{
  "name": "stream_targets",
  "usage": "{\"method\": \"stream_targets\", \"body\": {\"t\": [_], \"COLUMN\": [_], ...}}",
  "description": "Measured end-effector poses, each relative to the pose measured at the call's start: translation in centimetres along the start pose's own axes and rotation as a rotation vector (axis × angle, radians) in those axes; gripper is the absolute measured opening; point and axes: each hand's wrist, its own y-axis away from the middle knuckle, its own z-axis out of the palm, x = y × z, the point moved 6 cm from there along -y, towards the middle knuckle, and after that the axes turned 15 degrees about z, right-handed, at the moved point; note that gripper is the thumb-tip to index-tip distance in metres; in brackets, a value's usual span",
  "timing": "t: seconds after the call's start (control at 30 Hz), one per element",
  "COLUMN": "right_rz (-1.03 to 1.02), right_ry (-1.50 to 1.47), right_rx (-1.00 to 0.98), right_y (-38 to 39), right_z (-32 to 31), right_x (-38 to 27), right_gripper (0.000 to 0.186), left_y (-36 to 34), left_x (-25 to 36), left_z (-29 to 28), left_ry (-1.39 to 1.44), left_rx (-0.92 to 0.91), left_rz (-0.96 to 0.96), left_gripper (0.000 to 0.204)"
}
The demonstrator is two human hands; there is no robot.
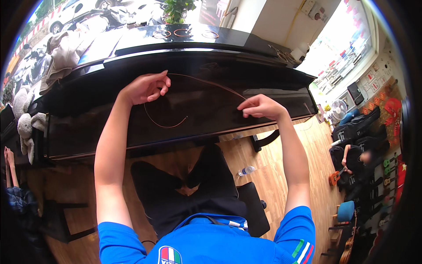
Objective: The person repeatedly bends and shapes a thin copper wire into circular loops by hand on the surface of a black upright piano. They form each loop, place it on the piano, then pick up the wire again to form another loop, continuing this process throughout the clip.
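A long, thin copper-coloured wire string [226,88] stretches in a shallow arc between my hands, in front of a glossy black piano [198,114]. My left hand [147,89] is closed on it with curled fingers. Below that hand, the string's loose end hangs in a curve, tipped with a small light bead. Further right and slightly lower, my right hand [263,107] pinches the string between thumb and fingers. Whether the string runs past the right fingertips is hard to see. Three coiled strings [182,33] lie on the piano's top.
Plush toys [27,125] and a beige cloth [59,53] sit at the piano's left. A plastic bottle [247,170] lies on the wooden floor near a black seat [253,209]. People are at far left and far right, the latter with a small orange guitar [334,178].
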Motion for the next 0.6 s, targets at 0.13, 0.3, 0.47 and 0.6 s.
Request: {"method": "stream_targets", "body": {"t": [0.13, 0.3, 0.47, 0.6], "right_rz": [-0.014, -0.037, -0.137, -0.202], "right_ry": [-0.262, -0.234, -0.080, -0.072], "right_rx": [0.161, 0.266, 0.639, 0.527], "right_y": [3.6, 6.0, 7.0, 4.4], "right_z": [-3.8, -3.7, -2.4, 3.5], "right_x": [3.8, 5.9, 1.0, -5.3], "right_gripper": [0.021, 0.019, 0.028, 0.040], "left_y": [0.3, 0.3, 0.6, 0.6], "left_x": [0.1, 0.1, 1.0, 0.4], "left_z": [-0.1, 0.5, 2.5, 2.4], "left_ry": [0.012, -0.044, -0.082, -0.050], "left_rx": [-0.058, -0.049, -0.077, -0.103], "left_rz": [-0.032, -0.041, -0.095, 0.017], "left_gripper": [0.043, 0.045, 0.047, 0.044]}}
